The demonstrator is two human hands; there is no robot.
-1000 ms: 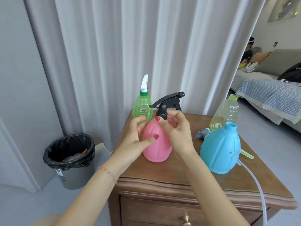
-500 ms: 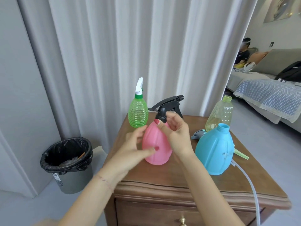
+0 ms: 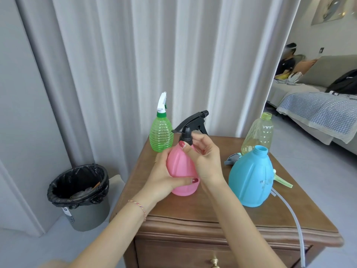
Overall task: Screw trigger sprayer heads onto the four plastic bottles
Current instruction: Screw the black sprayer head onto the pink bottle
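Observation:
A pink bottle (image 3: 179, 167) stands on the wooden cabinet top (image 3: 212, 206). My left hand (image 3: 164, 178) wraps around its left side and base. My right hand (image 3: 204, 159) pinches the collar of the black trigger sprayer head (image 3: 193, 122) that sits on the bottle's neck. Behind them a green ribbed bottle (image 3: 161, 136) carries a white sprayer head (image 3: 161, 101). To the right stand a blue bottle (image 3: 251, 178) with an open neck and, behind it, a clear yellowish bottle (image 3: 258, 134) with an open neck. A grey-blue sprayer head (image 3: 232, 158) lies between the pink and blue bottles.
A green piece (image 3: 282, 181) and a clear tube (image 3: 293, 223) trail off the cabinet's right side behind the blue bottle. A bin with a black bag (image 3: 79, 192) stands on the floor at the left. Grey curtains hang behind. A person sits on a sofa (image 3: 328, 70) far right.
My left hand has closed around the pink bottle's body, where before its fingers were loose beside it. My right hand stays at the black sprayer's collar.

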